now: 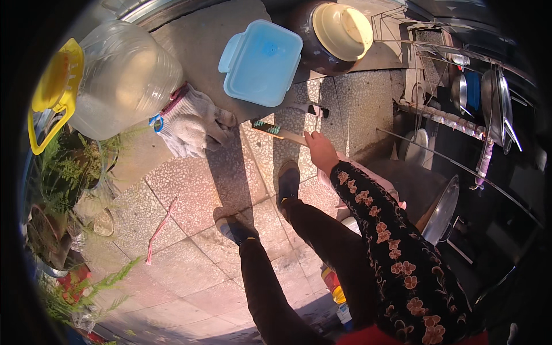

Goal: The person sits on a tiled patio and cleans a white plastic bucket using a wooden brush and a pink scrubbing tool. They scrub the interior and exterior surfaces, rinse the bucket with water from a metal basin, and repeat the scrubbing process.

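Observation:
My right hand (321, 151), in a dark floral sleeve, grips the pale handle of a brush (276, 130) with green and black bristles at its far end. The brush points left over the terrazzo floor, just below a blue plastic container or lid (263, 62). My left hand is out of view. White knitted work gloves (194, 123) lie to the left, beside a large clear plastic bottle (129, 77) with a yellow cap and handle. A glazed brown crock (302, 26) with a cream plastic bowl (343, 32) on it stands at the top.
Feathery green potted plants (77, 168) line the left side. A wire rack (457, 47) with metal pans and lids stands at the right. A pink plastic item (375, 174) is behind my forearm. A pink-and-white strip (161, 230) lies on the floor.

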`<action>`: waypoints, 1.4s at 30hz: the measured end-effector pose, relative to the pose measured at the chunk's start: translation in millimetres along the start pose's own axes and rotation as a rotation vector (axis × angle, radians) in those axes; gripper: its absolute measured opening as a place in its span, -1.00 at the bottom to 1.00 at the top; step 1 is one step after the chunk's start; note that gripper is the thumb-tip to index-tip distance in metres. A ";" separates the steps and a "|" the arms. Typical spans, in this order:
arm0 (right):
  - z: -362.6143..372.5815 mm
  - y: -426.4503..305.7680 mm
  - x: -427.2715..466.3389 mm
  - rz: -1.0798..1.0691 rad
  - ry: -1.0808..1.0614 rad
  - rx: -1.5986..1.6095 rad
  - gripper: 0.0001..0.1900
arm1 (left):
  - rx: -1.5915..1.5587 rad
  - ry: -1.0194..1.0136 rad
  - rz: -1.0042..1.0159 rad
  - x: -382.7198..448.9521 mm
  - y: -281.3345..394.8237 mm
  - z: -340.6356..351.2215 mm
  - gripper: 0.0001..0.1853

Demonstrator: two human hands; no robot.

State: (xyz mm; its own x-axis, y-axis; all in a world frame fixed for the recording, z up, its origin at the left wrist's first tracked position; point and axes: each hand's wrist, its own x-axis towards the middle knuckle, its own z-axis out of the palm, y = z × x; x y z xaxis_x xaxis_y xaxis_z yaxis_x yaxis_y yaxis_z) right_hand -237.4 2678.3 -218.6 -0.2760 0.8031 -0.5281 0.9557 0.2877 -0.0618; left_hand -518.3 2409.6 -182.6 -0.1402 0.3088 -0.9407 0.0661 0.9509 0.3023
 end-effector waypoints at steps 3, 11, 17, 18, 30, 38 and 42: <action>14.6 13.0 30.0 0.097 -0.031 0.000 -0.35 | -0.025 0.017 0.022 49.6 25.8 21.4 -0.70; 50.5 34.8 125.8 0.161 0.045 -0.154 -0.66 | -0.050 0.044 0.006 80.1 30.3 33.9 -0.71; 51.1 35.0 130.3 -0.015 0.062 -0.377 -0.89 | -0.029 0.012 -0.028 39.5 -16.8 28.9 -0.71; 44.4 36.6 121.6 -0.046 0.090 -0.349 -0.89 | -0.027 0.004 -0.052 20.0 -36.5 22.9 -0.71; -186.0 -80.5 -93.9 0.342 -0.372 1.716 -0.77 | -0.145 0.118 -0.142 -401.3 -79.7 -161.2 -0.71; -344.7 -234.0 -266.0 0.156 -0.678 1.987 -0.69 | -0.612 0.202 0.430 -406.6 127.8 -147.4 -0.44; -399.8 -269.6 -325.4 -0.061 -0.803 1.798 -0.68 | -0.991 0.363 0.447 -466.5 122.2 -167.6 -0.59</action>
State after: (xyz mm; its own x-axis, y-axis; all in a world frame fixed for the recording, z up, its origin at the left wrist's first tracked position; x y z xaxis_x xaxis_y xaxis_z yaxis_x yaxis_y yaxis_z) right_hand -446.2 2548.0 308.5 -0.6983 0.2843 -0.6569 0.0717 -0.8854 -0.4593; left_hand -610.5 2385.1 319.1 -0.5878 0.4572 -0.6674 -0.6031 0.3021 0.7382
